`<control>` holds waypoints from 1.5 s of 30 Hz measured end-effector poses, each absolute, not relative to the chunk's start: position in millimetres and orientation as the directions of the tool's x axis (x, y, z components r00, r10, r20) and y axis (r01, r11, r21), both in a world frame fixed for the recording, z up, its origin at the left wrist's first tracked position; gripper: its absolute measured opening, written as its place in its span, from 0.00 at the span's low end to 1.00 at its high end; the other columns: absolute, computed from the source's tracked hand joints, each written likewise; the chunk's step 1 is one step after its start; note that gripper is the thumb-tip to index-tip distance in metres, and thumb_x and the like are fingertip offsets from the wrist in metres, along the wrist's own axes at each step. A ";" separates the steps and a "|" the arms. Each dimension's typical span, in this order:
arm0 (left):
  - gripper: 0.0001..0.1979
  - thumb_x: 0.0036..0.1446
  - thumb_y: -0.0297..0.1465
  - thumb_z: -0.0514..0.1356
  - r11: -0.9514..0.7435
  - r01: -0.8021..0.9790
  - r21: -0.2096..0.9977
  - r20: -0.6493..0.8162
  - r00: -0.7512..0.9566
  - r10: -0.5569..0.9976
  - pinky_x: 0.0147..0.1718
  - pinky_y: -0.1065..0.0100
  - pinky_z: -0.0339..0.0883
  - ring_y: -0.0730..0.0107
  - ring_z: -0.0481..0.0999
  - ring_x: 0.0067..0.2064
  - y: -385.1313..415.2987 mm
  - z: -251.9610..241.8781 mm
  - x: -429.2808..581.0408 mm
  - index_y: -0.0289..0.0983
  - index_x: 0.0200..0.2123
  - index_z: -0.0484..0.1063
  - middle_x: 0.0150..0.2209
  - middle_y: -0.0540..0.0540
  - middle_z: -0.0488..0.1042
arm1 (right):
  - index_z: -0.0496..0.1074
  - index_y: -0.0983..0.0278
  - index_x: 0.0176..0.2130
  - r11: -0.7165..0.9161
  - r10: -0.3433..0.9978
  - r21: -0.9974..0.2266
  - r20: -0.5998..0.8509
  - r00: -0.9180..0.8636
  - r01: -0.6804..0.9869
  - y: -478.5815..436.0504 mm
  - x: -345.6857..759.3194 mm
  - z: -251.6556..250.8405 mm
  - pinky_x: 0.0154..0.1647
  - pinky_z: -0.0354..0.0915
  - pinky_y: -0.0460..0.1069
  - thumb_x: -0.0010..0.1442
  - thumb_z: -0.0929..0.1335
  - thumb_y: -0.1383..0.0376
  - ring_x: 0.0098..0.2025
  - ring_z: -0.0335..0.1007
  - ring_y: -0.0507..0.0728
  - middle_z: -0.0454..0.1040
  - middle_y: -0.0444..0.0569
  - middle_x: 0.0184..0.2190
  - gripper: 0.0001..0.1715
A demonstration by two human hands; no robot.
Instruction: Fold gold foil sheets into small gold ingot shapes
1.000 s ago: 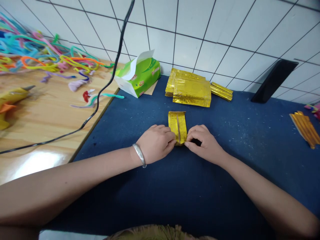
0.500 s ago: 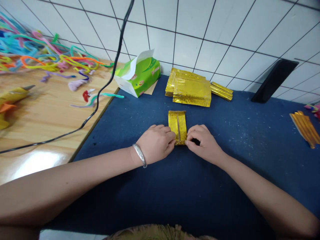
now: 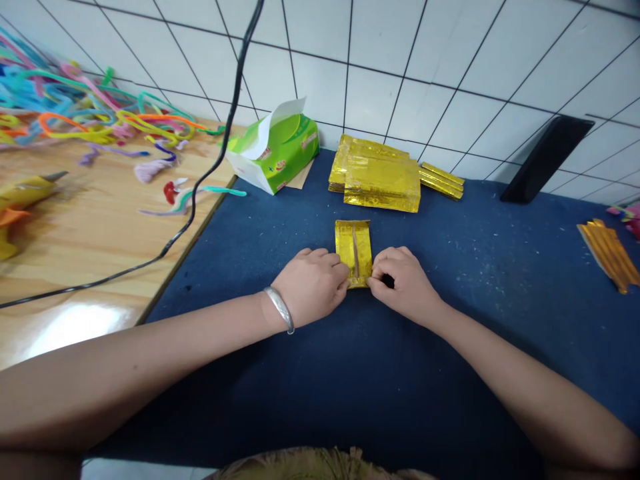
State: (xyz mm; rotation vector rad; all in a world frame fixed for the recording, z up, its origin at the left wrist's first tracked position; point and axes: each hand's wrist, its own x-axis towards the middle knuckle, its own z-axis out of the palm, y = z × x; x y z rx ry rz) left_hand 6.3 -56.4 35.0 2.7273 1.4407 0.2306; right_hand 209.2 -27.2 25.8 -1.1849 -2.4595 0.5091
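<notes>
Foil piece (image 3: pixel 361 253), gold and folded, lay on the blue bench (image 3: pixel 320 393) between your two hands, its brown central gap running lengthwise away from you. Your left hand (image 3: pixel 315 283) was curled closed, thumb and fingers on the near left corner; where exactly the fingertips sat could not be told. Your right hand (image 3: pixel 406 283) had thumb and fingertips drawn together at the near right corner, with a rounded opening behind the pinch. Judged from this posture, the chief hazard was uneven tension: if one hand drew harder than the other, the near edge could skew and the central gap could spread or turn crooked. A second hazard lay at the corners, where tight pinching could crease, split or scuff the thin-looking foil. A third arose at the far end, which neither hand touched; were the near edge lifted or tugged, that end could swing or slide on the bench. Beyond it, apart from the piece, the stacked gold sheets (image 3: pixel 383 177) and gold strips (image 3: pixel 443 181) lay near the tiled wall (image 3: pixel 383 30), liable to disarray only if you pushed well forward. The black cord (image 3: pixel 242 57) passed to the left of your bracelet (image 3: pixel 279 309) and posed little threat unless your left forearm (image 3: pixel 190 343) swept outward and caught it.
</notes>
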 end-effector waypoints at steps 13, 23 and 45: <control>0.09 0.61 0.27 0.50 -0.775 0.632 0.028 0.121 0.767 0.630 0.36 0.65 0.60 0.66 0.69 0.40 -57.7 40.6 3.7 0.38 0.43 0.67 0.39 0.46 0.70 | 0.66 0.63 0.27 0.558 0.814 -0.469 0.147 -0.562 0.685 -27.0 212.0 25.3 0.40 0.54 0.51 0.51 0.69 0.65 0.37 0.61 0.55 0.69 0.46 0.34 0.06; 0.16 0.62 0.23 0.47 -0.818 0.562 -0.128 -0.018 0.823 0.568 0.41 0.62 0.61 0.61 0.69 0.50 -85.2 56.1 7.2 0.31 0.50 0.67 0.46 0.38 0.74 | 0.66 0.61 0.31 0.522 0.831 -0.522 0.135 -0.539 0.674 -27.2 214.6 27.1 0.41 0.55 0.51 0.53 0.68 0.65 0.39 0.61 0.55 0.69 0.45 0.35 0.05; 0.12 0.61 0.25 0.48 -0.767 0.639 -0.052 0.000 0.768 0.640 0.40 0.61 0.61 0.59 0.70 0.47 -90.9 61.0 11.4 0.33 0.43 0.69 0.44 0.38 0.74 | 0.70 0.63 0.42 0.729 0.681 -0.082 0.191 -0.707 0.680 -55.5 209.2 51.3 0.48 0.56 0.57 0.62 0.60 0.70 0.49 0.60 0.61 0.71 0.51 0.44 0.12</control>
